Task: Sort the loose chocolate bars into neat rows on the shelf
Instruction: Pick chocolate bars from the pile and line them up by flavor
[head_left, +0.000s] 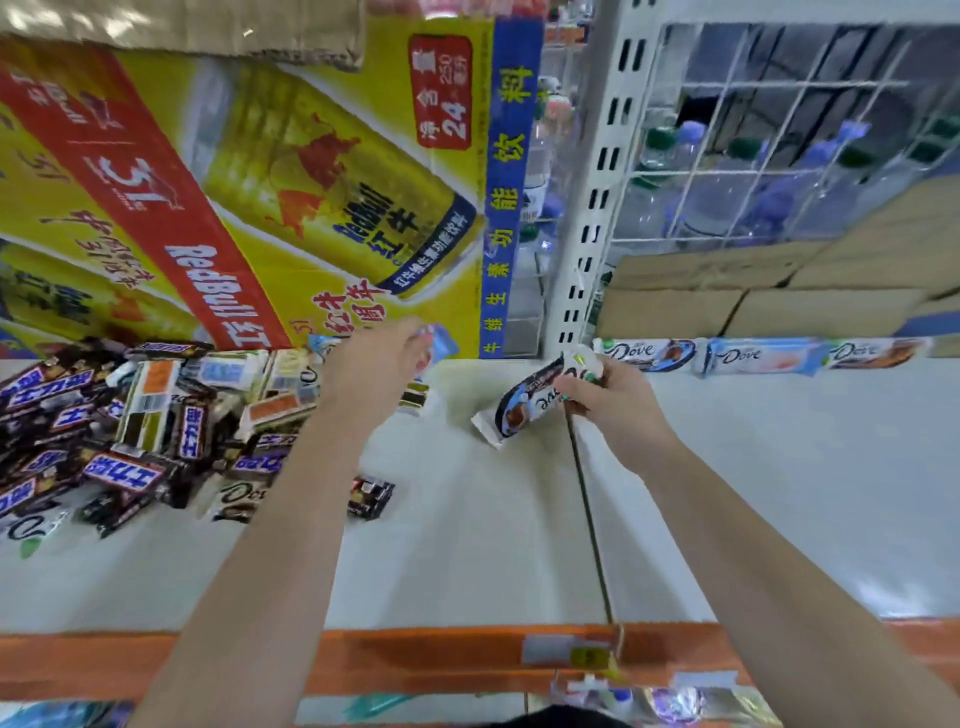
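Observation:
A jumbled pile of loose chocolate bars (130, 415), dark Snickers and pale Dove wrappers, lies at the left of the white shelf (467, 545). My left hand (379, 358) reaches to the pile's right end and pinches a light blue bar (441, 340) near the back. My right hand (608, 400) grips a white and dark Dove bar (519, 408) by its far end, the bar slanting down toward the shelf. Three Dove bars (758, 354) lie end to end in a row along the back right.
A large yellow and red Red Bull carton (234, 182) stands behind the pile. A white slotted upright (592, 197) and wire grid (779, 130) rise at the back right, with flat cardboard (753, 291) behind the row. An orange price rail (415, 660) edges the shelf front.

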